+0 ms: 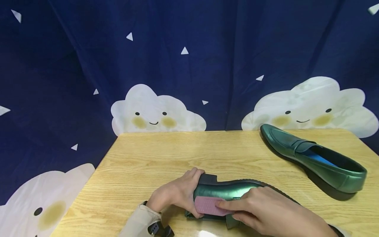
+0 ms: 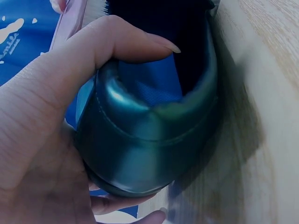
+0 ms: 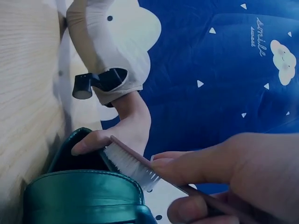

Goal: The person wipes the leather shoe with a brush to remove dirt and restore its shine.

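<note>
A dark green metallic loafer [image 1: 225,189] lies on its side on the table, its sole edge facing away from me. My left hand [image 1: 180,189] grips it at the heel; in the left wrist view the thumb reaches over the rim into the opening and fingers pass under the heel. My right hand [image 1: 263,209] holds a pink-backed brush [image 1: 209,205] against the loafer's upward side. White bristles of the brush [image 3: 128,163] meet the shoe near its opening in the right wrist view. The toe is partly hidden behind my right hand.
A second green loafer [image 1: 314,161] with a blue insole stands upright at the right of the wooden table [image 1: 148,158]. Behind the table hangs a dark blue curtain [image 1: 165,59] printed with smiling clouds. A black strap device [image 1: 160,227] is on my left wrist.
</note>
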Demonstrator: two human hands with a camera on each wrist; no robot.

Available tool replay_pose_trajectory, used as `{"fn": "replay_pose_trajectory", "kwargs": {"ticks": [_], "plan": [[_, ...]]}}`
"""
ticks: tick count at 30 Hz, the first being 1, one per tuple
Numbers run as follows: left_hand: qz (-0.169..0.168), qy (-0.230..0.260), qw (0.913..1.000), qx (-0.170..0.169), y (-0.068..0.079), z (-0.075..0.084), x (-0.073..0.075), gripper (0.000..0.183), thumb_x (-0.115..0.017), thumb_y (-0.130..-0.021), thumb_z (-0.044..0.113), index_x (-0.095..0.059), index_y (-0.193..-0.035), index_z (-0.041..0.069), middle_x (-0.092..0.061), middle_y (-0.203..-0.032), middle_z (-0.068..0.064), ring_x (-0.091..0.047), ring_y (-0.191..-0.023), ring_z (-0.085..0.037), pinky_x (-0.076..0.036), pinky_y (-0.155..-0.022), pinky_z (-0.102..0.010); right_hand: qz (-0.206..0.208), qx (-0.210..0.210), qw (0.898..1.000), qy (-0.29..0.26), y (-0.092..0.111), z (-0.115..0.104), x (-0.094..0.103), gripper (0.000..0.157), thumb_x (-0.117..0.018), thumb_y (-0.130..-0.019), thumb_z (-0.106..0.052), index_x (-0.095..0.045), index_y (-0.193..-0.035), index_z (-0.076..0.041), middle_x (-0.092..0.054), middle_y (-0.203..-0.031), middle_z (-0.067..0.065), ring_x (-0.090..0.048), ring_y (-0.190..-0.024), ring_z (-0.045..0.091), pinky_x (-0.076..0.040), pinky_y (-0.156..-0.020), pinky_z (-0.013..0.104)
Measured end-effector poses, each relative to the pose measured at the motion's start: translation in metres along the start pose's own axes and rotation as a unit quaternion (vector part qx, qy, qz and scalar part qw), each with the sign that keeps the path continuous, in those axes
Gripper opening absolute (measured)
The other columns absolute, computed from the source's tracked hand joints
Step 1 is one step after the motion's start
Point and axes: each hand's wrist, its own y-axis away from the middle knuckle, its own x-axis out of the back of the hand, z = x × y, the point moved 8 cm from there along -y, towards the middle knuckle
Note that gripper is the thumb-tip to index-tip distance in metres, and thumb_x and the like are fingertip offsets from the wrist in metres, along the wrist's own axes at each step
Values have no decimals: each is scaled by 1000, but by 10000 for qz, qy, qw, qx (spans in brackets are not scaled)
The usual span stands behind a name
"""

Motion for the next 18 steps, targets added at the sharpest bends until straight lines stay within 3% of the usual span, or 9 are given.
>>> {"fn": "replay_pose_trajectory", "kwargs": {"ticks": [2,4,7,11,14,18], "plan": [[-39,49,10000,20,0,-1,0,109,-90,-56,41,-30,-140,8,-41,-116,3,-42,-104,-9,-42,-91,-23,89,-91,9999,-24,0,2,3,37,-60,-96,-27,-59,-133,-32,-63,-83,-21,-49,-65,-10,-42,-54,15],[-87,152,9998,44,0,-2,0,108,-89,-56,41,-30,-141,8,-41,-116,4,-42,-105,-10,-42,-91,-24,251,-413,9988,-13,1,9,8,38,-61,-95,-26,-59,-133,-31,-58,-73,-22,-45,-58,-9,-39,-51,15],[-145,256,9995,68,0,-3,-1,107,-88,-56,42,-30,-141,10,-40,-118,4,-41,-107,-10,-42,-93,-25,560,-1005,9925,414,3,19,16,41,-65,-93,-26,-59,-133,-30,-55,-67,-21,-42,-53,-8,-34,-47,17],[-155,178,9997,32,-1,-2,-1,106,-87,-57,44,-30,-140,12,-39,-120,3,-40,-110,-11,-41,-95,-26,666,-1516,9816,952,8,28,19,43,-67,-90,-24,-60,-132,-30,-66,-79,-14,-52,-62,-5,-37,-48,22],[-178,176,9997,34,0,-2,-1,106,-87,-58,45,-30,-141,11,-39,-121,2,-40,-111,-12,-41,-96,-26,565,-1358,9849,917,10,24,13,44,-67,-90,-21,-60,-133,-28,-58,-71,-18,-48,-60,-5,-37,-49,21],[-162,288,9994,51,0,-3,-1,106,-88,-58,44,-31,-141,11,-40,-122,2,-40,-111,-12,-41,-95,-26,197,-865,9961,25,16,12,-6,45,-64,-92,-15,-56,-136,-24,-35,-63,-24,-40,-55,-7,-36,-50,17]]}}
